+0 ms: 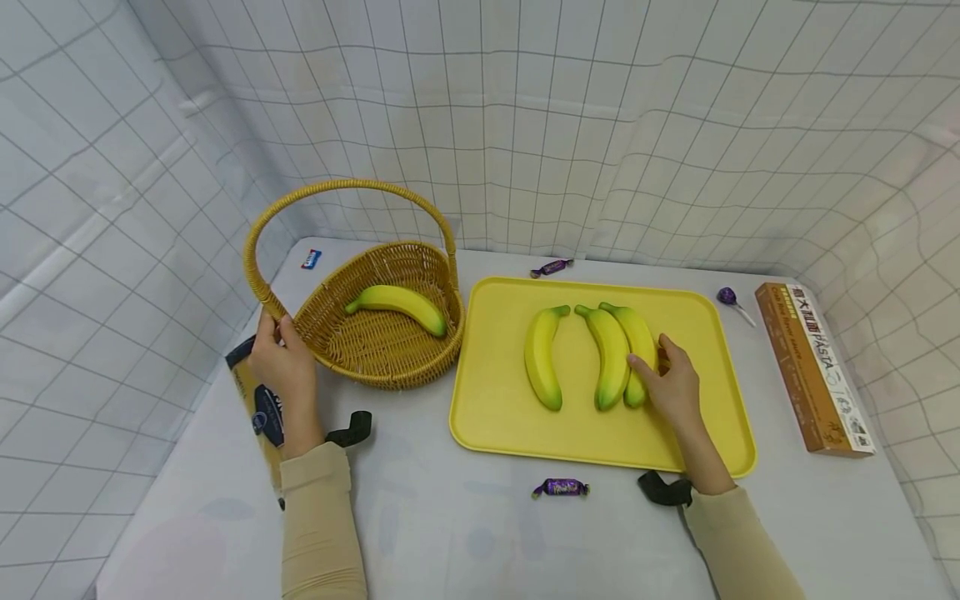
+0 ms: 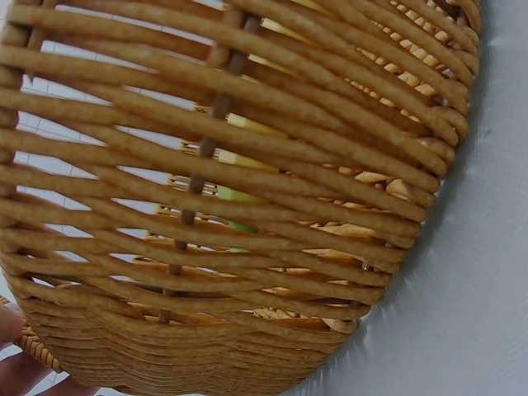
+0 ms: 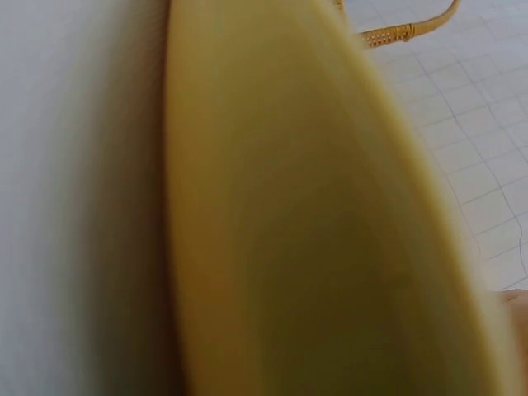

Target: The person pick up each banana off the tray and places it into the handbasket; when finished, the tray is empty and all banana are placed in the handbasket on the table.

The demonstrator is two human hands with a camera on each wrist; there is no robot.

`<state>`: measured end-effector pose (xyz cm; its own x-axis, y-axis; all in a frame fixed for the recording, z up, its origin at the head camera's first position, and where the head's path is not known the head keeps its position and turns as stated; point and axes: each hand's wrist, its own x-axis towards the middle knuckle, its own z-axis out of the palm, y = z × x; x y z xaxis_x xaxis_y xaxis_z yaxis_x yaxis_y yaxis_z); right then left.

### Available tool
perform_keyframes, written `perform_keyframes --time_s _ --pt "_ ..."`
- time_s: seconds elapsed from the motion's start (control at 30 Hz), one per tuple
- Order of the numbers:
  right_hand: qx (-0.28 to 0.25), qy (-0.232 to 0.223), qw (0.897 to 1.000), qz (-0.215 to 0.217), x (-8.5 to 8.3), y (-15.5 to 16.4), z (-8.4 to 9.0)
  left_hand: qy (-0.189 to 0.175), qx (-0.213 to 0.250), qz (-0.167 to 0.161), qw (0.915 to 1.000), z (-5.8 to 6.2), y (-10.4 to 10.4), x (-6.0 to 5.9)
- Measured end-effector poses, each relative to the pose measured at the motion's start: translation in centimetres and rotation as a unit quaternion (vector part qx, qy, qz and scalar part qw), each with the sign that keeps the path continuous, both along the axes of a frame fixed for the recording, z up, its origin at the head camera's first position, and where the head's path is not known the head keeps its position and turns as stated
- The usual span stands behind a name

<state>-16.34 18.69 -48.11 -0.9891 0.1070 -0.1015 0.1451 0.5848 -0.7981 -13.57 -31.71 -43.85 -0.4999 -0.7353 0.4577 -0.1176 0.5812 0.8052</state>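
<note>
My left hand [image 1: 287, 362] grips the lower left of the handle [image 1: 347, 185] on a wicker basket [image 1: 352, 375]. One banana [image 1: 401, 302] lies inside the basket. In the left wrist view the basket's woven side [image 2: 247, 165] fills most of the picture, with fingertips at the lower left. Over the yellow tray [image 1: 510, 429], my right hand [image 1: 675, 392] pinches the rightmost banana [image 1: 637, 333] between thumb and fingers. Beside it lie a middle banana [image 1: 611, 350] and a left banana [image 1: 542, 354]. The tray's rim [image 3: 305, 206] blocks most of the right wrist view.
A pasta box [image 1: 813, 367] stands right of the tray, near a purple lollipop [image 1: 726, 296]. Purple wrapped candies lie behind [image 1: 552, 267] and in front [image 1: 561, 487] of the tray. A small blue packet [image 1: 311, 259] sits behind the basket; a yellow-brown package [image 1: 251, 387] lies partly under my left arm.
</note>
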Motion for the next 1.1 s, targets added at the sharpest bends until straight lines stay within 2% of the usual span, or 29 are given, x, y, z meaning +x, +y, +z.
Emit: perform_keyframes --time_s 0.63,0.77,1.1 --pt "0.026 0.009 1.000 0.007 0.05 -0.01 -0.35 -0.006 0.004 -0.001 1.0000 0.05 0.05 -0.06" --pt "0.022 0.006 1.000 -0.001 0.12 -0.08 -0.32 -0.005 0.004 -0.003 1.0000 0.03 0.04 -0.06" --pt "0.016 0.047 0.998 -0.045 0.18 -0.56 -0.11 0.002 -0.001 0.000 1.0000 0.13 0.02 0.04"
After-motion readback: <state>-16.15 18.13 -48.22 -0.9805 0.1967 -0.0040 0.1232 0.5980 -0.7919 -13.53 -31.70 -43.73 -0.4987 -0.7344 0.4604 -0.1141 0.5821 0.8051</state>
